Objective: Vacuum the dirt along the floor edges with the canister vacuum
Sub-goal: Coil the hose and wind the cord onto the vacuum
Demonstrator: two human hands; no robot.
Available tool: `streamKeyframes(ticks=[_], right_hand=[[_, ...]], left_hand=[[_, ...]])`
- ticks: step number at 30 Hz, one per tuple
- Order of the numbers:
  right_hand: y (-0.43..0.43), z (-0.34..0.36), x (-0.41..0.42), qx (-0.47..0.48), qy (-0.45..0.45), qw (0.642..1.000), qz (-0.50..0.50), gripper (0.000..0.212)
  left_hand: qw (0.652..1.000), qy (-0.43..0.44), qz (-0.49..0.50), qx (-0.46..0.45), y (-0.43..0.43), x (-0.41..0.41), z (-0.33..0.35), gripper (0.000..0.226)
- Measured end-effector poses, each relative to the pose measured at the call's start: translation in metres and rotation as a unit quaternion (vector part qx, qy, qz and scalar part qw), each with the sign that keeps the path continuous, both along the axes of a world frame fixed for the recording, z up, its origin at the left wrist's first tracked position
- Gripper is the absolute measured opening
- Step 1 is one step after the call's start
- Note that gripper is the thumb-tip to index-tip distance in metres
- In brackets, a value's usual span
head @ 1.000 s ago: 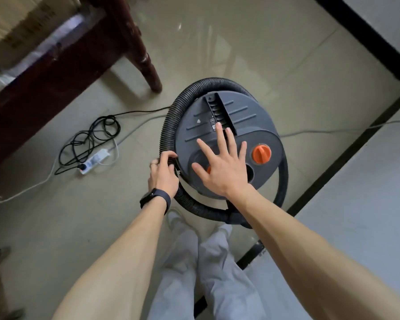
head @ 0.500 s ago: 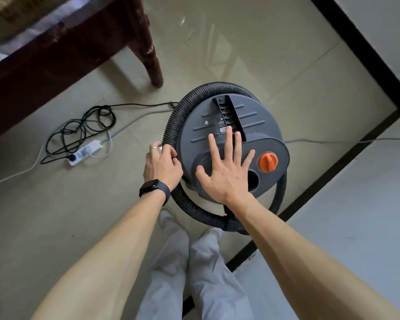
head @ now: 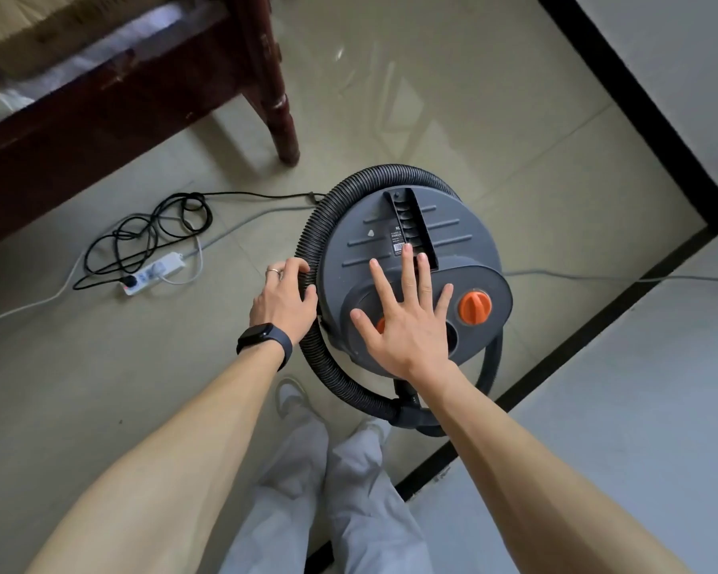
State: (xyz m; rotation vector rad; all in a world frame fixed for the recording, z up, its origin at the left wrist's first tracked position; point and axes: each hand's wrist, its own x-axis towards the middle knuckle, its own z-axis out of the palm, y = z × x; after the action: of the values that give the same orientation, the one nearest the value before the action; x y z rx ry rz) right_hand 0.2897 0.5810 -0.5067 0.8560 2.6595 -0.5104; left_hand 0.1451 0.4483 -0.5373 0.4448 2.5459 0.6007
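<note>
While the canister vacuum (head: 411, 242) stands on the tiled floor (head: 100, 387) just beside a dark border strip (head: 597, 325), the left hand (head: 285, 298) curls its fingers round the black ribbed hose (head: 314, 225) looped about the drum. The right hand (head: 407, 325) lies flat on the grey lid, fingers straight and spread, next to an orange knob (head: 476, 307). A white power strip (head: 154, 273) with a tangled black cord lies to the left, near a dark wooden leg (head: 280, 105).

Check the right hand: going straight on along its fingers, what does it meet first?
Probably the ribbed handle on the vacuum lid: the right hand lies open on the lid, middle fingertip almost at it. Beyond lies the black hose.
</note>
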Motion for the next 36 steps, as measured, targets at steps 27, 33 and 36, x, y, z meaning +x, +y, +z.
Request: streamKeyframes(ticks=[27, 33, 36], right_hand=[[-0.213, 0.016, -0.178, -0.098, 0.003, 0.988, 0.119, 0.054], [-0.317, -0.088, -0.270, -0.130, -0.093, 0.978, 0.136, 0.059], [-0.352, -0.149, -0.308, -0.144, -0.123, 0.970, 0.153, 0.062]], left_hand=[[0.983, -0.078, -0.053, -0.158, -0.257, -0.153, 0.014, 0.048], [0.969, -0.048, -0.107, -0.216, -0.367, -0.253, -0.049, 0.056], [0.964, -0.031, -0.130, -0.230, -0.390, -0.287, -0.099, 0.056]])
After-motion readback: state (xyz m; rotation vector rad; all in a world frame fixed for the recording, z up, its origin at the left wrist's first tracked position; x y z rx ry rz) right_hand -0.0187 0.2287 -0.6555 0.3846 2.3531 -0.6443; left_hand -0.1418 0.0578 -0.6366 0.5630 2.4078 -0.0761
